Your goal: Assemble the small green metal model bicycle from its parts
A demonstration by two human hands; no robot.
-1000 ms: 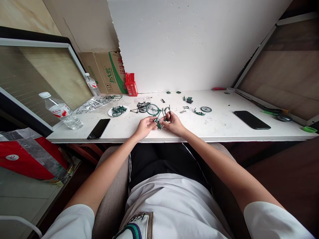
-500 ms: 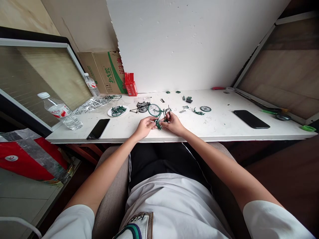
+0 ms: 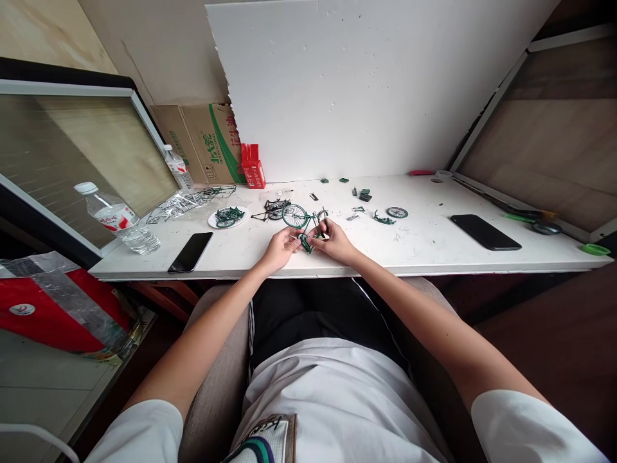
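Observation:
A small green model bicycle [image 3: 295,217] is held between my hands above the front of the white table, its spoked wheel pointing away and to the left. My left hand [image 3: 280,249] is closed, fingertips pinching the bicycle's near green part from the left. From the right, my right hand [image 3: 337,241] grips the frame, thumb and fingers together; a thin dark piece shows by its fingers. The exact contact points are partly hidden by the fingers. Beyond my right hand lie a loose spoked wheel [image 3: 397,211] and a curved green part [image 3: 384,219].
A white plate [image 3: 212,220] of green parts, black model parts [image 3: 274,208] and a phone [image 3: 191,251] lie left. Water bottles [image 3: 118,218], a red box [image 3: 253,168] and a carton [image 3: 202,145] stand farther left. Another black phone [image 3: 486,232] lies right, before a white wall panel [image 3: 376,90].
The bicycle has tilted slightly, its spoked wheel shifting a little left and down. Both hands keep nearly the same position and hold.

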